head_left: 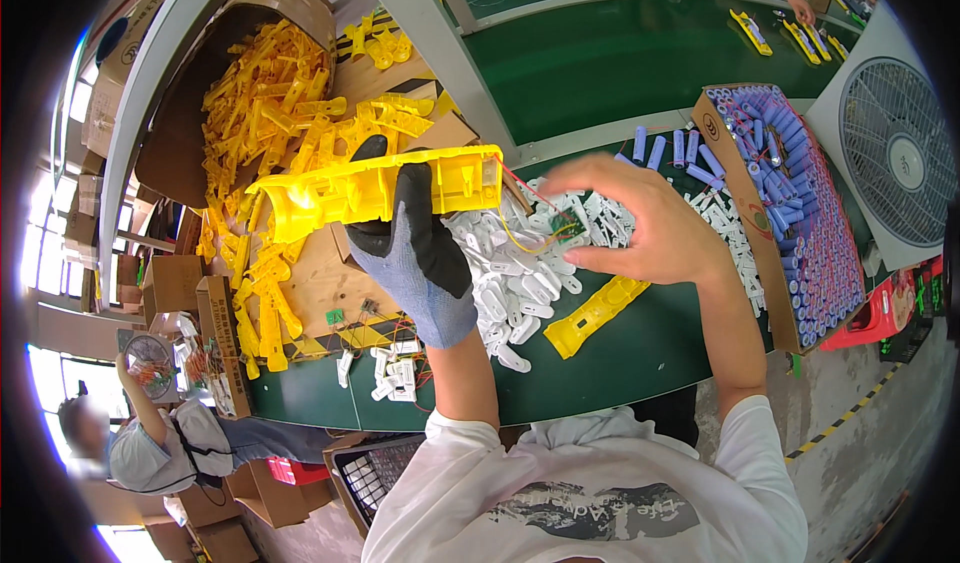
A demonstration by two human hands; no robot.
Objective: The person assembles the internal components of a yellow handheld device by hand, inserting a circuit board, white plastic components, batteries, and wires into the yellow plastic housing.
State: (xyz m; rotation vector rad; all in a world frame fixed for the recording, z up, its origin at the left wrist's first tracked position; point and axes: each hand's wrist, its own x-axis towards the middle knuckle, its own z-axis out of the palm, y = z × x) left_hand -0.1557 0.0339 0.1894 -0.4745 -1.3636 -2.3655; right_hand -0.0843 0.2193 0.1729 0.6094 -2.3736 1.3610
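My left hand [415, 253], in a blue-grey and black glove, is closed around a long yellow plastic shell [375, 191], held up with its ribbed inner side showing. Red and yellow wires run from the shell's right end to a small green circuit board [567, 225]. Around that board my bare right hand [655, 225] is spread, thumb and fingers apart; no grip on it shows. Beneath the hands lies a heap of white plastic pieces [510, 288]. A second yellow shell [595, 315] rests on the green table [660, 348], below my right hand.
Many yellow parts [270, 103] fill a cardboard box at far left and spill out. A carton of purple battery cells [790, 203] stands right, beside a fan [905, 163]. Wired white pieces [395, 375] lie front left. Another person's hand [800, 8] works far right.
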